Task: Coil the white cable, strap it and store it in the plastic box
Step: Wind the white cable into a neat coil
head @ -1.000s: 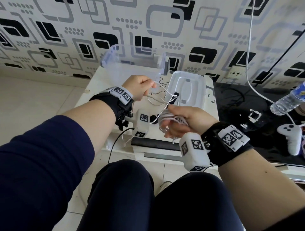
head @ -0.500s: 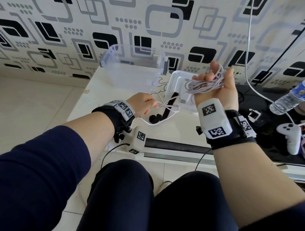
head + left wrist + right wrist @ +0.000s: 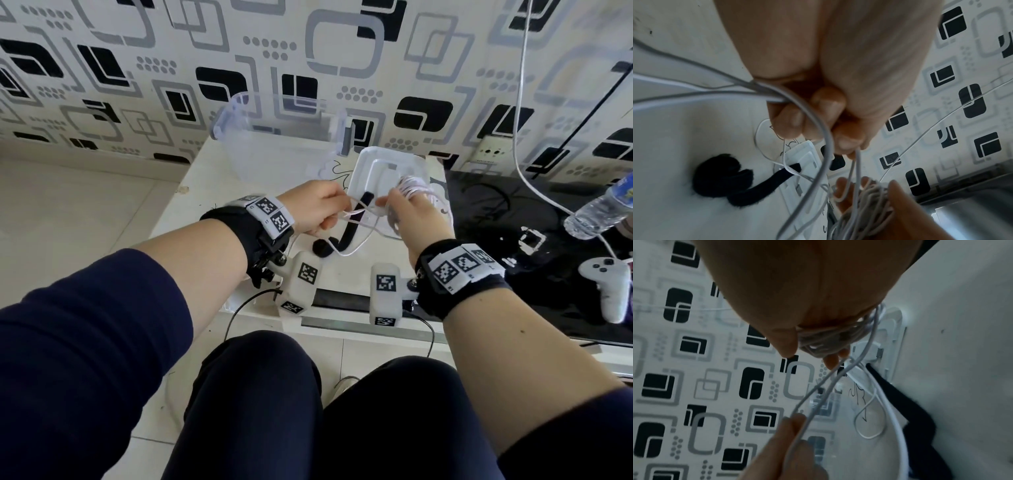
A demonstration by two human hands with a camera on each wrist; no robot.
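Observation:
The white cable [image 3: 412, 183] is wound in several turns around my right hand [image 3: 407, 209], whose fingers hold the coil [image 3: 828, 339] above the box lid. My left hand [image 3: 315, 212] grips the loose strands [image 3: 777, 95] in curled fingers, left of the right hand. A slack loop [image 3: 356, 246] hangs from both hands to the tabletop. The black strap [image 3: 346, 233] lies partly curled on the table beneath the hands, one end on the lid. The clear plastic box [image 3: 277, 137] stands open at the back of the table.
The box's white lid [image 3: 376, 164] lies right of the box. A black surface at right carries a water bottle [image 3: 599, 212] and a white game controller [image 3: 609, 287]. Another white wire [image 3: 520, 102] hangs down the patterned wall. The white table [image 3: 205, 192] ends near my knees.
My right hand has come down from its raised, palm-up position and turned over above the lid, close to the left hand. The left hand has risen slightly, still holding the strands.

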